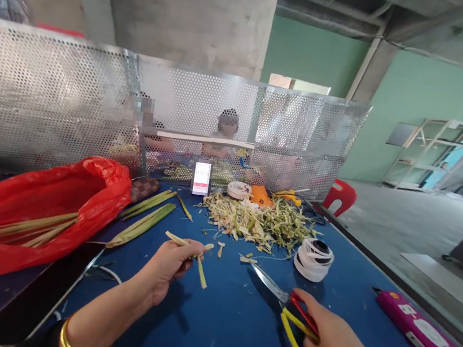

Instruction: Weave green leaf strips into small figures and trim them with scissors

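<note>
My left hand (172, 262) pinches a small piece folded from pale green leaf strips (201, 273), whose ends stick out on both sides of the fingers. In my right hand (332, 332) is a pair of scissors (274, 287) with one red and one yellow handle, the blades pointing up and left above the table. Small pale scraps (248, 259) lie by the scissor tips. Beyond both hands spreads a heap of small folded leaf pieces (259, 222). To the left of it are long green leaf strips (146, 222).
A red plastic bag (102, 179) holding dry leaf strips fills the left side. White tape rolls (314, 261) and a purple pouch-like item (416, 323) lie on the blue table (231, 338). A phone (201, 178) stands before a perforated metal screen (199, 95); people sit behind it.
</note>
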A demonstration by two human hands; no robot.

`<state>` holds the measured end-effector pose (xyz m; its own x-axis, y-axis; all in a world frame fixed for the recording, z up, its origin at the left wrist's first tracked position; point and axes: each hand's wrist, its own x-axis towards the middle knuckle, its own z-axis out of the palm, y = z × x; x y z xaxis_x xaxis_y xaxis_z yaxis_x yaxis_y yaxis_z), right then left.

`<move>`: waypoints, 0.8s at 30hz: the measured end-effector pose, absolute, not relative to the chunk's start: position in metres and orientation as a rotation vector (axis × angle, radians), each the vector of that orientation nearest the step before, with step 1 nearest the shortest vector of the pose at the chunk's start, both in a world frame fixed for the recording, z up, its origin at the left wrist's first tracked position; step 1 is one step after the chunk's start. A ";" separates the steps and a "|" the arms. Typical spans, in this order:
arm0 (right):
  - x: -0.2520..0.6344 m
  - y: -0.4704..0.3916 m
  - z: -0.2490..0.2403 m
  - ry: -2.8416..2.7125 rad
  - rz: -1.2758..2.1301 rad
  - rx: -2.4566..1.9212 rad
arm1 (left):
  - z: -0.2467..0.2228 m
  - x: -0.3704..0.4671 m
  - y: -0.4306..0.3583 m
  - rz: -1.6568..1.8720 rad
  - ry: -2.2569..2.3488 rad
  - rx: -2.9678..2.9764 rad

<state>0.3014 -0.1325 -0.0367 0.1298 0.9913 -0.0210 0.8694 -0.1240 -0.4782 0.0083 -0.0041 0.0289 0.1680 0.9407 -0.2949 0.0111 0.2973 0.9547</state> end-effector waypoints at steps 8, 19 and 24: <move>0.246 -0.081 0.016 -1.032 1.493 -1.087 | 0.041 0.026 0.043 1.111 1.170 0.996; 0.244 -0.030 0.015 -1.337 1.378 -1.310 | 0.031 0.066 0.088 1.171 1.119 0.916; 0.245 -0.029 0.008 -1.339 1.398 -1.329 | 0.020 0.072 0.083 1.116 1.147 0.937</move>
<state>0.2453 -0.0288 0.0076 -0.1565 0.9735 -0.1670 0.1249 -0.1482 -0.9810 0.0723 0.0830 0.0198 0.0469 0.9777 -0.2047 -0.1781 0.2099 0.9614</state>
